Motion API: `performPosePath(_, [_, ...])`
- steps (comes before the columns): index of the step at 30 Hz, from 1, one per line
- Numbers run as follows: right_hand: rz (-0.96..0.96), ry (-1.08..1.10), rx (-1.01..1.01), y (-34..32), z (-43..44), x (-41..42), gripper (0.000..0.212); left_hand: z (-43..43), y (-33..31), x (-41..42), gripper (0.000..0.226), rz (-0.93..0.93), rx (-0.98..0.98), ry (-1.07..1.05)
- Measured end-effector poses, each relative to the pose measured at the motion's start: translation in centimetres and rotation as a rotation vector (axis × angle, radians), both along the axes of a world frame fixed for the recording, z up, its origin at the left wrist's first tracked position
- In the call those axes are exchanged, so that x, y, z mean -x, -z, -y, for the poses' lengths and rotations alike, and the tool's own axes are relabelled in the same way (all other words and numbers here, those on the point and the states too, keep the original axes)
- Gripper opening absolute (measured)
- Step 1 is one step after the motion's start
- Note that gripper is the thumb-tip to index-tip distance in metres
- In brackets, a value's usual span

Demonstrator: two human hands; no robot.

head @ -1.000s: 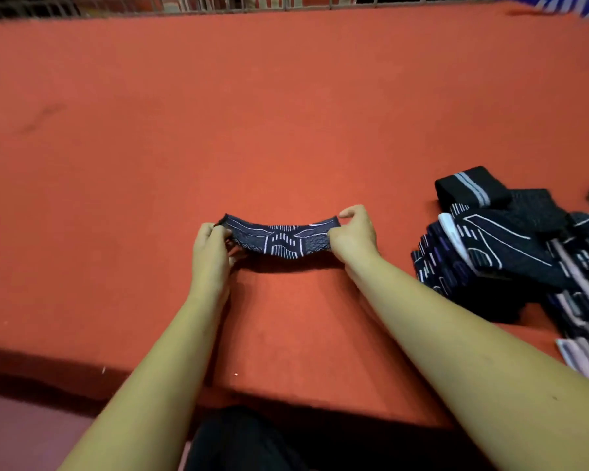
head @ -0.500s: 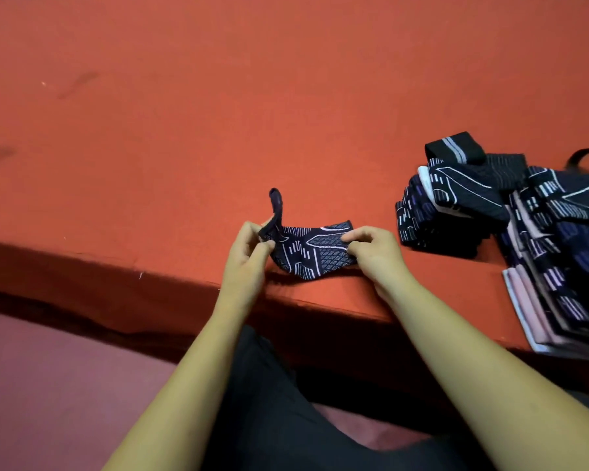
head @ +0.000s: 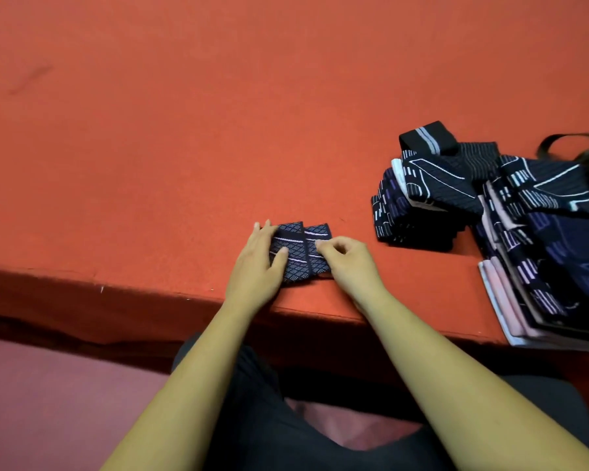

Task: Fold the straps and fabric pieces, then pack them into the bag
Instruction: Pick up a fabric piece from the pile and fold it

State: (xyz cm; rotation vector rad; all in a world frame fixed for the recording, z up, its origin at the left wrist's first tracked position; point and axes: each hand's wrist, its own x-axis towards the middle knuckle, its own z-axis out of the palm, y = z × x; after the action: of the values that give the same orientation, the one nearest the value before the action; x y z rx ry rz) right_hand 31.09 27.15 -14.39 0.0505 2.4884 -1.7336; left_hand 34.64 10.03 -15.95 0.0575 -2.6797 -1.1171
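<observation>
Here's the patterned fabric piece, folded small on the red surface, well to the left of the stack of finished pieces. The left hand lies flat on it, fingers straight and pressing down, which I'd say pins the fold so it can't spring open. The right hand, on the side facing the stack, has its fingers curled, pinching the upper layer, probably to square the edges. This one looks nearly ready to join the stack. Beyond the stack a black strap loops up; whether it belongs to the bag, I cannot tell.
</observation>
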Motion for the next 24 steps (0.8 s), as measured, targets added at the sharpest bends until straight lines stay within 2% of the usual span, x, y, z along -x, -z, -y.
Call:
performPosePath(2, [0.021,-0.005,-0.076,0.0,0.7,0.4,0.031,-0.4,-0.1,0.2,0.044,0.013,0.027,-0.012])
performPosePath(4, [0.100,-0.015,-0.092,-0.8,1.6,0.9,0.038,-0.1,-0.4,0.2,0.043,0.036,-0.063,-0.039])
performPosePath(7, [0.217,-0.022,-0.082,-2.1,3.0,1.6,0.031,0.2,-0.3,0.0,0.042,0.057,-0.137,-0.034])
performPosePath(10, [0.236,-0.045,-0.138,-2.2,3.9,1.9,0.031,0.3,-0.3,0.0,0.041,0.062,-0.184,-0.029])
performPosePath(12, [0.232,-0.030,-0.121,-2.0,4.1,1.9,0.023,0.5,-0.3,0.0,0.043,0.068,-0.214,-0.024])
performPosePath(14, [0.219,-0.010,-0.075,-2.0,4.0,1.8,0.032,0.6,-0.3,0.0,0.050,0.068,-0.243,-0.025])
performPosePath(19, [0.084,0.000,-0.134,-2.3,2.3,1.4,0.036,0.4,-0.6,-0.1,0.054,0.027,-0.080,0.063])
performPosePath(24, [0.027,0.047,-0.186,-2.0,1.4,1.3,0.016,0.1,-0.6,-0.3,0.060,0.006,0.094,0.088])
